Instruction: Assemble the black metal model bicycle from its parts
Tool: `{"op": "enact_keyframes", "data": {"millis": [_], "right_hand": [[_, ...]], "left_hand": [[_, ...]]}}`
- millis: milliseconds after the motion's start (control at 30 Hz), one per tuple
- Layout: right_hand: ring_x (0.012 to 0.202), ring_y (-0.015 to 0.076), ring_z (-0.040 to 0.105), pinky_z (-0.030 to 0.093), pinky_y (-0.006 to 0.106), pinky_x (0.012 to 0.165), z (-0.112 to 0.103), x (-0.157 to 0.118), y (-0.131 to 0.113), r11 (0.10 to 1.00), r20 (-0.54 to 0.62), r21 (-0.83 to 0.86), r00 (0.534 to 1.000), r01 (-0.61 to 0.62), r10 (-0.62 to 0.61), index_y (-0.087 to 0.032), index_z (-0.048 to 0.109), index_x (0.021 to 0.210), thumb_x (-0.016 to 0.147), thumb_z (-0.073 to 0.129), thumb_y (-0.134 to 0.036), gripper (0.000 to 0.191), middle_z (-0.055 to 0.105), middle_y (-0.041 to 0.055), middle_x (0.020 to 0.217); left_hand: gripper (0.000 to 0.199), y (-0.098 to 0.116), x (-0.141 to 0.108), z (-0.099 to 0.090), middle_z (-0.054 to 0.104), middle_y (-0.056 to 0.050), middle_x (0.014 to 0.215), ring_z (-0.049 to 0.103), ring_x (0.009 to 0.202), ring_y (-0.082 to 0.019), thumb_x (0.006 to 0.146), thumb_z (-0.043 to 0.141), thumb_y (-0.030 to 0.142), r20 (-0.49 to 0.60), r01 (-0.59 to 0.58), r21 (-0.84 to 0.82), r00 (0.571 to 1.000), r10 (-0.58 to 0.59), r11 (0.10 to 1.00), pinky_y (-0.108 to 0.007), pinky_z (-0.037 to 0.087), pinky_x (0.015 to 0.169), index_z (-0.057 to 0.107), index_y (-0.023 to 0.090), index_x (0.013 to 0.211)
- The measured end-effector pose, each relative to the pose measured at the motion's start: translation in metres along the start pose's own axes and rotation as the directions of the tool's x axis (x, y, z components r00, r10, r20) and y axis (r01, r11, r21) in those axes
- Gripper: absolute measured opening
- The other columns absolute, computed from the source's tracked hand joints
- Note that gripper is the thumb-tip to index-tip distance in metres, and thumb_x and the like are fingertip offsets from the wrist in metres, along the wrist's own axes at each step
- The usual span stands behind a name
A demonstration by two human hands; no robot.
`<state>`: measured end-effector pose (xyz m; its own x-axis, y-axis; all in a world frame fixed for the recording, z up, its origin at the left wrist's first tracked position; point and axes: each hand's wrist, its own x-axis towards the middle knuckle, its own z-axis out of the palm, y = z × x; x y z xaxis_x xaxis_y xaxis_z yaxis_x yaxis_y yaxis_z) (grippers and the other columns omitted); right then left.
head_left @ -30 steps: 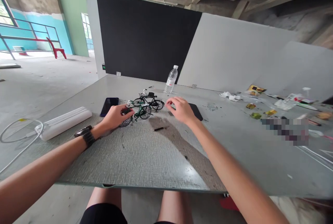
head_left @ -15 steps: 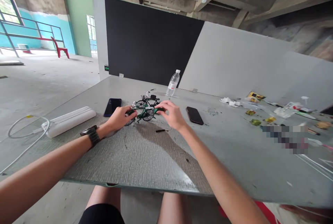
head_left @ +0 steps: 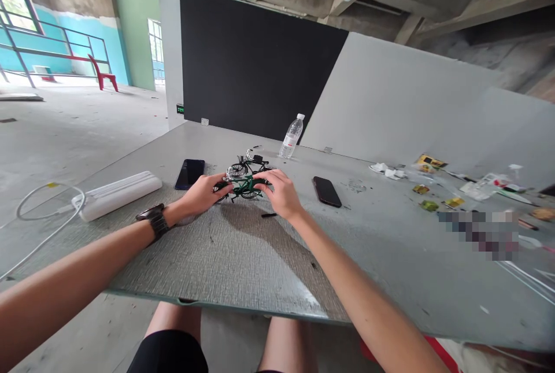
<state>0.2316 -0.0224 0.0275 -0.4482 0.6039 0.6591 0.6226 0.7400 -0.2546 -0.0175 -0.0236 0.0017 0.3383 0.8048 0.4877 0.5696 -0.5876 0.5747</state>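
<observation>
A small green model bicycle [head_left: 243, 183] stands upright on the grey table between my hands. My left hand [head_left: 203, 195], with a dark watch on its wrist, closes its thumb and fingers around the bicycle's front wheel. Thumb and fingertips of my right hand [head_left: 281, 192] pinch the bicycle near its saddle and rear, and cover part of the back wheel. Just behind it stands a second, black model bicycle [head_left: 259, 160]. A small screwdriver [head_left: 269, 215] lies on the table below my right hand, its tip hard to see.
Phones lie left [head_left: 189, 174] and right [head_left: 326, 191] of the bicycles. A water bottle [head_left: 292, 137] stands near the back panel. At left are a white power strip-like block [head_left: 121, 195] and its cable. Wrappers and crumpled tissue [head_left: 387, 171] are scattered at right.
My right hand has shifted its hold from the green bicycle's rear end inward toward the saddle. My left hand stays at the front wheel. The whole view has shifted slightly.
</observation>
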Motion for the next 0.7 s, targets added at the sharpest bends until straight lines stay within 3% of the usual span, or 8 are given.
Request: {"op": "enact_keyframes", "data": {"millis": [267,433,533,600,700], "right_hand": [[0.110,0.0267,0.063,0.052,0.046,0.096,0.000,-0.005,0.000,0.999,0.038,-0.029,0.999,-0.038,0.039,-0.032,0.067,0.120,0.095,0.063,-0.029,0.025,0.072,0.0051,0.111],[0.113,0.0271,0.061,0.052,0.047,0.098,-0.003,-0.005,0.003,0.999,0.048,-0.034,0.998,-0.024,0.025,-0.032,0.066,0.121,0.094,0.065,-0.029,0.027,0.071,0.0050,0.112],[0.122,0.0285,0.057,0.049,0.050,0.104,-0.005,-0.007,0.005,1.000,0.029,0.000,0.999,-0.013,0.013,-0.031,0.062,0.128,0.091,0.068,-0.038,0.037,0.068,0.0065,0.123],[0.124,0.0293,0.057,0.050,0.051,0.103,-0.006,-0.010,0.007,0.997,0.003,0.048,0.998,-0.062,0.062,-0.030,0.058,0.132,0.090,0.069,-0.046,0.047,0.064,0.0088,0.130],[0.112,0.0269,0.065,0.056,0.046,0.094,-0.006,-0.015,0.011,0.967,-0.002,0.186,0.984,-0.175,0.179,-0.027,0.054,0.134,0.089,0.068,-0.052,0.054,0.067,0.0107,0.123]], "left_hand": [[0.028,-0.002,0.000,0.001,0.069,-0.002,0.075,0.053,0.061,-0.013,0.096,0.054,0.040,0.014,-0.010,-0.030,1.000,0.010,1.000,-0.026,0.040,0.061,0.068,0.016,0.099],[0.027,-0.002,0.000,0.001,0.070,-0.003,0.076,0.055,0.062,-0.014,0.096,0.054,0.039,0.011,-0.021,-0.030,1.000,0.021,0.999,-0.026,0.041,0.061,0.067,0.016,0.096],[0.026,0.002,-0.001,-0.001,0.071,-0.003,0.077,0.055,0.060,-0.013,0.096,0.054,0.037,0.008,0.024,-0.069,1.000,-0.024,0.997,-0.026,0.041,0.059,0.066,0.015,0.090],[0.027,0.006,-0.001,-0.003,0.071,-0.003,0.075,0.054,0.057,-0.012,0.096,0.054,0.038,-0.007,0.068,-0.101,0.998,-0.069,0.993,-0.025,0.040,0.056,0.067,0.015,0.088],[0.029,0.008,-0.003,-0.005,0.072,-0.004,0.077,0.053,0.056,-0.012,0.095,0.055,0.041,-0.052,0.084,-0.150,0.994,-0.092,0.985,-0.024,0.039,0.053,0.068,0.015,0.090]]}}
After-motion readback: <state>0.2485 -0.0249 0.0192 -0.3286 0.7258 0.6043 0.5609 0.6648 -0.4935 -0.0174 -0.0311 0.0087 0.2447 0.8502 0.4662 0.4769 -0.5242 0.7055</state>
